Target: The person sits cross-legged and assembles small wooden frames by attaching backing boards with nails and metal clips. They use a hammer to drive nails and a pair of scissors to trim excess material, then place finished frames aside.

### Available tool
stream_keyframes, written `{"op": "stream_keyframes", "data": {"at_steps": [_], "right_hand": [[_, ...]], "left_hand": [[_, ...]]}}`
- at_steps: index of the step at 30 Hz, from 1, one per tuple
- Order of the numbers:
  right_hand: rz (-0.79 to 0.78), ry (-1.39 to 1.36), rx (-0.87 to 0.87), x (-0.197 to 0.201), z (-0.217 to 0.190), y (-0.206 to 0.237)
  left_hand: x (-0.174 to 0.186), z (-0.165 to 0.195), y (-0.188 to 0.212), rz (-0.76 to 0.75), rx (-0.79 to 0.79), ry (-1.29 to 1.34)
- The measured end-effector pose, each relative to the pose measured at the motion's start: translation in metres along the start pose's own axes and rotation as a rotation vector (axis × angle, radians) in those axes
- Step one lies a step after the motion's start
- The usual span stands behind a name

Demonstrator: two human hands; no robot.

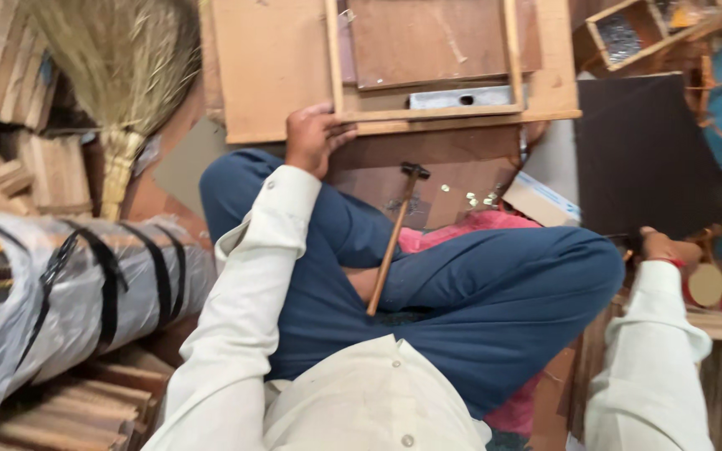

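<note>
At the near edge of the wooden board (277, 75), the left hand (312, 138) closes its grip on the frame (424, 113), which it should press flat, while the right hand (668, 248), grip unclear, reaches sideways, and the hammer (394, 238) lies across the lap.

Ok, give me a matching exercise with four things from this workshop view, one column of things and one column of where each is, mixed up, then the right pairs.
Things:
1. hammer
2. broom
3. left hand
4. right hand

Places:
A. out at the right, by a round lid
B. lying across the crossed legs in blue trousers
C. on the corner of the wooden frame
D. upper left, bristles up, beside stacked wood

Pairs: 1-B, 2-D, 3-C, 4-A
</note>
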State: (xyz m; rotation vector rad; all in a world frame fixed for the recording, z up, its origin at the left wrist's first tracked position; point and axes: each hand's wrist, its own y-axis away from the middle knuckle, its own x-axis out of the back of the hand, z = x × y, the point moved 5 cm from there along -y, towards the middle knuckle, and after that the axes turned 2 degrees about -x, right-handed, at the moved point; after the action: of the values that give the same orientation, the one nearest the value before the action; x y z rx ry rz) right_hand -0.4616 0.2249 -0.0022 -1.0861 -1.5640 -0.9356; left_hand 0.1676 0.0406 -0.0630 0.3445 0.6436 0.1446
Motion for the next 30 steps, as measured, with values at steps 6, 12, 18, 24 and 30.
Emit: {"op": "stream_keyframes", "data": {"at_steps": [6,12,18,24,30], "right_hand": [[0.021,0.045,-0.031,-0.017,0.002,-0.004],[0.031,0.048,-0.059,-0.021,0.004,0.000],[-0.019,-0.015,-0.023,-0.022,0.009,0.004],[0.045,-0.299,0.018,-0.024,0.025,0.013],[0.017,-0.850,-0.480,-0.032,0.035,0.018]], "left_hand": [[0.003,0.004,0.007,0.114,0.139,0.015],[0.005,0.003,0.006,0.128,0.064,-0.151],[0.006,0.005,0.002,0.117,-0.089,-0.318],[0.000,0.018,0.014,0.128,-0.122,-0.389],[-0.014,0.029,0.027,0.132,-0.100,-0.392]]}}
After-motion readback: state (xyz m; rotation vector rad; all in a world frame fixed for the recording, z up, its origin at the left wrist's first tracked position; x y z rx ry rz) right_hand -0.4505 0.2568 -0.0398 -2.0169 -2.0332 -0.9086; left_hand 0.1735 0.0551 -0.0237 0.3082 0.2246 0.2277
